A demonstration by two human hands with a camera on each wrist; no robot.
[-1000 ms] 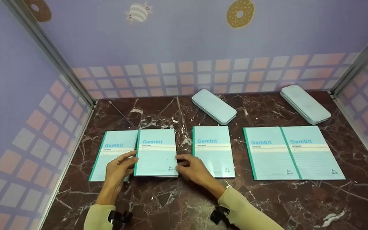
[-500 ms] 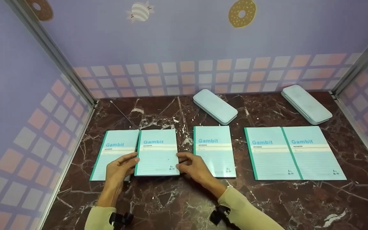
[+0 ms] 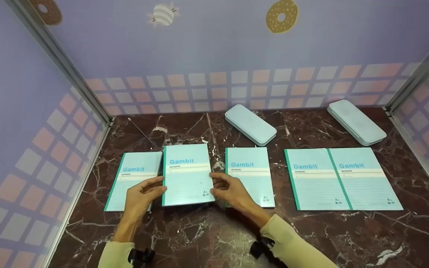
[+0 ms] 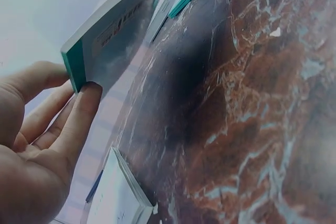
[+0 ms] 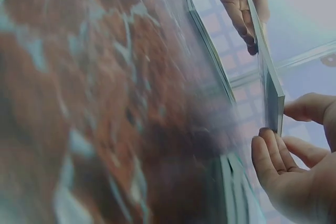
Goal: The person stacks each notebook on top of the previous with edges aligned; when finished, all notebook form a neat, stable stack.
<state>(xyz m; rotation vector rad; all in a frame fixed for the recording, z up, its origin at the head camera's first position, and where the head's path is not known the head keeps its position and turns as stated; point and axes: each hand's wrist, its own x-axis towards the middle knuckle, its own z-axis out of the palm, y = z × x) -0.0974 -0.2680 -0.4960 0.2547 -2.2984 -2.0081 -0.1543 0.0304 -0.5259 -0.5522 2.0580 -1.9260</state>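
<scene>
A light-blue notebook (image 3: 188,176) with a green spine and "Gambit" on its cover is held up off the marble table by both hands. My left hand (image 3: 142,195) pinches its green spine edge, thumb above and fingers beneath. On the opposite edge, my right hand (image 3: 233,191) pinches it the same way. In both wrist views, air shows between the held notebook (image 4: 118,32) and the table. Partly behind my left hand lies a like notebook (image 3: 138,163). Another notebook (image 3: 250,160) lies beside my right hand, which covers part of its lower left.
Two side-by-side notebooks (image 3: 318,186) lie on the right of the marble table (image 3: 207,238). Two pale tin cases (image 3: 250,124) stand at the back, one of them far right. A thin stick (image 3: 140,131) lies back left. Patterned walls enclose the back and sides.
Both hands have lifted the notebook from the table and moved it slightly right, its far edge rising higher in the head view. The other notebooks and the cases stay put.
</scene>
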